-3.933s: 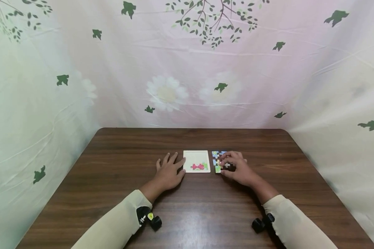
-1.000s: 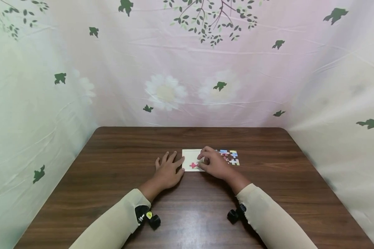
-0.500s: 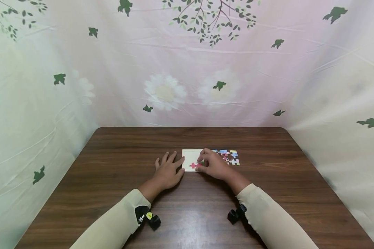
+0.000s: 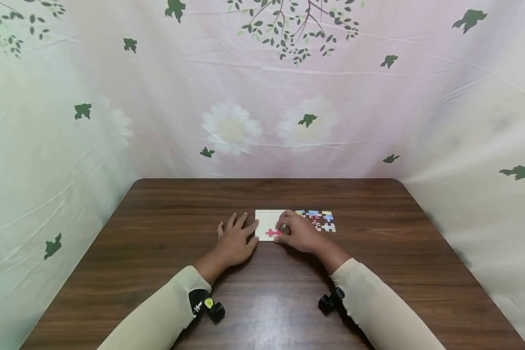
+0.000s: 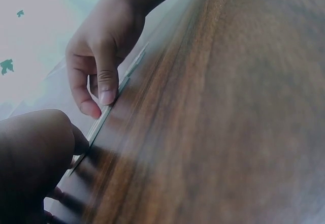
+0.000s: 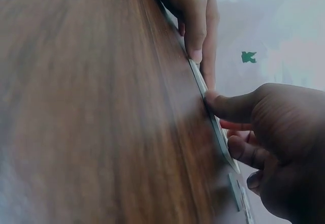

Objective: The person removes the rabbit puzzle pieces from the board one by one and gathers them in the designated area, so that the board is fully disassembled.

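A white puzzle tray [image 4: 267,217] lies flat on the table, with pink puzzle pieces [image 4: 271,232] along its near side. My left hand [image 4: 235,244] lies spread at the tray's left edge, its index finger and thumb touching that edge. Over the tray's right part is my right hand [image 4: 301,232], thumb and fingers curled down round a puzzle piece mostly hidden under them. In the left wrist view the right hand's thumb and index fingertip [image 5: 106,96] come down at the tray's edge. The right wrist view shows the tray [image 6: 219,137] edge-on.
Several loose puzzle pieces [image 4: 327,221], blue, pink and green, lie just right of the tray, partly hidden by the right hand. The brown wooden table [image 4: 262,296] extends around. A printed curtain [image 4: 262,97] hangs behind and at both sides.
Since the oldest frame, my right hand has moved left from the loose pieces to the tray. Over the last second its fingertips have shifted slightly left and down. The left hand stays put.
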{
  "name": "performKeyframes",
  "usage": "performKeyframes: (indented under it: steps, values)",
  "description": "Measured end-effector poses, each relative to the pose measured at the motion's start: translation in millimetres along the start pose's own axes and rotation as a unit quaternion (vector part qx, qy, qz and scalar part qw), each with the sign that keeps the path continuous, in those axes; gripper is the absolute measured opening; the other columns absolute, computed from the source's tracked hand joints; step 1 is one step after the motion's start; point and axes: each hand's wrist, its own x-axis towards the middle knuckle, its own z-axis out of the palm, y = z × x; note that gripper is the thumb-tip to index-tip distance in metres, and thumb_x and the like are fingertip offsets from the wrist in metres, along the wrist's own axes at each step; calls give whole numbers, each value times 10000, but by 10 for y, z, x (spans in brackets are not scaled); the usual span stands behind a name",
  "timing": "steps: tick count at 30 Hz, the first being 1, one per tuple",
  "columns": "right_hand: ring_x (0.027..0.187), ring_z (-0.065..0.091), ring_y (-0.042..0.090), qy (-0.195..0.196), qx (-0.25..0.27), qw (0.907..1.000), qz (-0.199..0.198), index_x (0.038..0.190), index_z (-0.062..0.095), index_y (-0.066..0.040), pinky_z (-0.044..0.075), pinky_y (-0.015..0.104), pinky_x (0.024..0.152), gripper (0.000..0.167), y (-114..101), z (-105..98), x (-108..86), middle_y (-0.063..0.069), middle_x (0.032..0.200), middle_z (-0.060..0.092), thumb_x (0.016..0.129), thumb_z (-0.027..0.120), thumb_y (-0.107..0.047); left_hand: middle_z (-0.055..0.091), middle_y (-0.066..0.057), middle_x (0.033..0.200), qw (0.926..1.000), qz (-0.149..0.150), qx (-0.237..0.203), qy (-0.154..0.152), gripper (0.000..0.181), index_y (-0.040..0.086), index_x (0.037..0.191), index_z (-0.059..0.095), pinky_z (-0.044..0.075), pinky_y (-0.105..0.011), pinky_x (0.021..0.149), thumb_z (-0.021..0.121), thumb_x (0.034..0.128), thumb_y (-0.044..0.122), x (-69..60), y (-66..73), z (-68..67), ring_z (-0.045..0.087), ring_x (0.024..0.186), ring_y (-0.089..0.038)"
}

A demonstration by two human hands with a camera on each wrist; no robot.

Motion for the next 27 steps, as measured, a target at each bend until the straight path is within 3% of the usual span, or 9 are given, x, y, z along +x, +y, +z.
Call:
performKeyframes:
  steps: [10, 19, 27]
  values:
    - [729, 542, 113, -155, -212, 9995, 193, 1094, 718, -118, 471, 320, 707, 282, -87, -10, 18, 39, 1186, 629, 945, 879, -294, 316, -147, 1798, 10000, -17, 2, -7, 554, 289, 1661, 498, 124, -804, 1269, 521, 1130, 447, -16, 1, -2, 211, 1674, -485]
    - [819, 597, 121, -32, 162, 9991, 396, 1069, 676, -133, 517, 342, 766, 321, -77, -6, 14, 24, 1063, 641, 906, 920, -261, 317, -144, 1798, 10000, -28, 0, -26, 556, 294, 1661, 496, 121, -809, 1269, 531, 1128, 449, -18, 8, -7, 211, 1674, -486]
    - [786, 616, 90, 141, 483, 9983, 307, 1014, 677, -126, 543, 325, 772, 311, -70, 7, 14, -5, 903, 698, 872, 946, -191, 318, -146, 1797, 10000, -19, 9, 5, 554, 297, 1659, 500, 121, -807, 1270, 526, 1130, 461, -9, 10, -7, 208, 1675, -487]
